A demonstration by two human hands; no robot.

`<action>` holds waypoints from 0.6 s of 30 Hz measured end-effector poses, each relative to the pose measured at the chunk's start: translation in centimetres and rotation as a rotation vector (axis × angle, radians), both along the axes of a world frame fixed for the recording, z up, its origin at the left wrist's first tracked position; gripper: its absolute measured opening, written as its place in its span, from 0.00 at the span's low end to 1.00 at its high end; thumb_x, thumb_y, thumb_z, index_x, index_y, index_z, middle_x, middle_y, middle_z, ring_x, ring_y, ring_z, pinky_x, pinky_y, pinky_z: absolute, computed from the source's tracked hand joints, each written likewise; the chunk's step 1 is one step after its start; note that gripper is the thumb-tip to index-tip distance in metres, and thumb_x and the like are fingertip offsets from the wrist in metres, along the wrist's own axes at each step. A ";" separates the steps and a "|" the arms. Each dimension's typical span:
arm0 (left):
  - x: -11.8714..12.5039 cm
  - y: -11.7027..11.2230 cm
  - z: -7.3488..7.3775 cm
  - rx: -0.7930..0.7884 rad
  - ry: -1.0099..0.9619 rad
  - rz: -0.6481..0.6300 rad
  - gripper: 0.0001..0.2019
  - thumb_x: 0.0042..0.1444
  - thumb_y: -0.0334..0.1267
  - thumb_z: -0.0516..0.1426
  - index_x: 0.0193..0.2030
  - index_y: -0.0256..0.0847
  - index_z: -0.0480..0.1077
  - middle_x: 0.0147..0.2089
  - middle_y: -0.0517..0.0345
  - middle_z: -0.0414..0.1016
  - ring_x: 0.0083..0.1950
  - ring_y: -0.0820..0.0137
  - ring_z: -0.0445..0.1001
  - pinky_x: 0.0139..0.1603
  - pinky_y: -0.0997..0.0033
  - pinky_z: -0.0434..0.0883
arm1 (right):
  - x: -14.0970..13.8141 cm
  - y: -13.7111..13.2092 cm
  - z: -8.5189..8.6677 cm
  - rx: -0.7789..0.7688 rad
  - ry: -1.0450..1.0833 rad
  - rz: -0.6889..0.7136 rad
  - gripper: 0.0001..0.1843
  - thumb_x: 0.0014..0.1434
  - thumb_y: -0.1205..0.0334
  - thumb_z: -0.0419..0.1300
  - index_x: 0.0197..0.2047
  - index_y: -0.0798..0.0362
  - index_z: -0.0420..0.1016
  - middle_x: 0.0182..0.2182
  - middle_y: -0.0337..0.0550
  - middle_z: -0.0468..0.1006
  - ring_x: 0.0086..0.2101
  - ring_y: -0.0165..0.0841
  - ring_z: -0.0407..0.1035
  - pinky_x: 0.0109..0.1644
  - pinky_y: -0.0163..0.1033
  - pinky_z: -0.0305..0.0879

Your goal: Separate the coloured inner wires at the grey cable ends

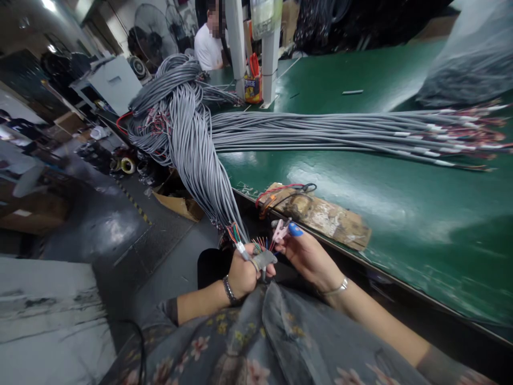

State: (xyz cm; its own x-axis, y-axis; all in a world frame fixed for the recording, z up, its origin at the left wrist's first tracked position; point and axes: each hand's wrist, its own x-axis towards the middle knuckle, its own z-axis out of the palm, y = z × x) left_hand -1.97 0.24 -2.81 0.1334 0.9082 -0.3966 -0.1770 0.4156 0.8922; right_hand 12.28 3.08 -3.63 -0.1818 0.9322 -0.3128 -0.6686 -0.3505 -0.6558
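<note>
My left hand (245,274) is closed round the end of a grey cable (262,260), whose thin coloured wires (261,244) fan out upward from the grip. My right hand (308,256) pinches a small pink clip-like piece (279,231) just right of those wire tips; a blue cap covers one fingertip (295,230). Both hands sit above my lap, in front of the green table's edge. A thick bundle of grey cables (200,166) hangs from the table down toward my left hand.
More grey cables (340,133) lie spread across the green table (401,214), ending in tagged coloured wires at the right. A worn wooden block with red and black leads (320,214) sits at the table edge. Cardboard boxes (178,200) stand on the floor; a person in white (208,48) works far back.
</note>
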 end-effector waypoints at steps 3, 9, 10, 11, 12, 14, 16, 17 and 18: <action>0.4 0.3 0.4 -0.014 -0.008 0.035 0.18 0.37 0.50 0.65 0.21 0.36 0.69 0.14 0.58 0.69 0.15 0.76 0.64 0.15 0.78 0.51 | 0.0 -0.1 0.0 0.000 -0.040 -0.030 0.16 0.43 0.47 0.71 0.29 0.51 0.79 0.23 0.36 0.74 0.24 0.26 0.64 0.27 0.31 0.66; 1.0 0.7 0.7 -0.022 -0.013 0.069 0.18 0.35 0.50 0.65 0.19 0.38 0.67 0.13 0.60 0.67 0.14 0.77 0.63 0.14 0.78 0.50 | -0.1 -0.2 -0.5 0.111 -0.185 -0.070 0.22 0.46 0.38 0.65 0.28 0.50 0.78 0.21 0.37 0.71 0.23 0.29 0.63 0.28 0.35 0.64; 1.0 0.7 0.7 -0.025 -0.008 0.068 0.19 0.35 0.51 0.65 0.19 0.38 0.66 0.13 0.60 0.67 0.14 0.77 0.63 0.14 0.78 0.50 | -0.1 -0.2 -0.7 0.154 -0.248 -0.097 0.23 0.48 0.36 0.62 0.26 0.49 0.78 0.20 0.38 0.72 0.23 0.30 0.63 0.28 0.37 0.64; 1.0 0.7 0.7 -0.027 -0.002 0.066 0.19 0.35 0.51 0.65 0.19 0.38 0.66 0.13 0.60 0.67 0.14 0.77 0.62 0.14 0.78 0.50 | -0.1 -0.2 -0.8 0.196 -0.315 -0.119 0.24 0.50 0.36 0.60 0.25 0.49 0.77 0.20 0.39 0.72 0.24 0.31 0.63 0.29 0.38 0.63; 1.0 0.8 0.7 -0.028 0.003 0.064 0.19 0.35 0.51 0.65 0.19 0.38 0.67 0.13 0.60 0.67 0.14 0.77 0.62 0.14 0.78 0.50 | 0.0 -0.3 -1.0 0.233 -0.370 -0.139 0.24 0.51 0.35 0.58 0.25 0.48 0.77 0.21 0.39 0.72 0.24 0.32 0.63 0.30 0.39 0.63; 1.1 0.9 0.6 -0.028 0.009 0.059 0.19 0.35 0.52 0.65 0.19 0.37 0.67 0.13 0.60 0.67 0.14 0.77 0.62 0.14 0.78 0.49 | 0.0 -0.1 -1.2 0.264 -0.399 -0.138 0.23 0.51 0.35 0.58 0.26 0.47 0.78 0.21 0.40 0.73 0.24 0.34 0.63 0.31 0.40 0.62; 1.1 1.0 0.7 -0.027 0.014 0.054 0.19 0.34 0.52 0.65 0.19 0.37 0.67 0.13 0.60 0.67 0.14 0.77 0.62 0.14 0.78 0.49 | -0.1 0.2 -1.2 0.228 -0.319 -0.082 0.24 0.47 0.33 0.60 0.27 0.47 0.78 0.22 0.40 0.75 0.24 0.34 0.64 0.31 0.41 0.62; 1.2 1.0 0.7 -0.027 0.015 0.053 0.19 0.34 0.52 0.65 0.19 0.37 0.67 0.13 0.60 0.67 0.14 0.77 0.62 0.14 0.78 0.49 | -0.1 0.4 -1.2 0.192 -0.262 -0.052 0.25 0.44 0.32 0.61 0.27 0.47 0.78 0.23 0.40 0.76 0.24 0.34 0.64 0.30 0.40 0.62; 1.2 1.0 0.7 -0.027 0.013 0.053 0.19 0.34 0.52 0.65 0.19 0.37 0.67 0.13 0.60 0.67 0.14 0.77 0.62 0.14 0.78 0.49 | -0.2 0.6 -1.1 0.151 -0.208 -0.025 0.26 0.41 0.32 0.63 0.28 0.48 0.78 0.23 0.41 0.76 0.24 0.34 0.64 0.30 0.40 0.62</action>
State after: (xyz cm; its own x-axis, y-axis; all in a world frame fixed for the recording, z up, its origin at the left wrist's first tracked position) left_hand -0.80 1.29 -2.08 0.0798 0.9030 -0.4221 -0.1879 0.4295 0.8833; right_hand 12.12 3.66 -4.74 -0.1040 0.9747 -0.1978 -0.5214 -0.2228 -0.8237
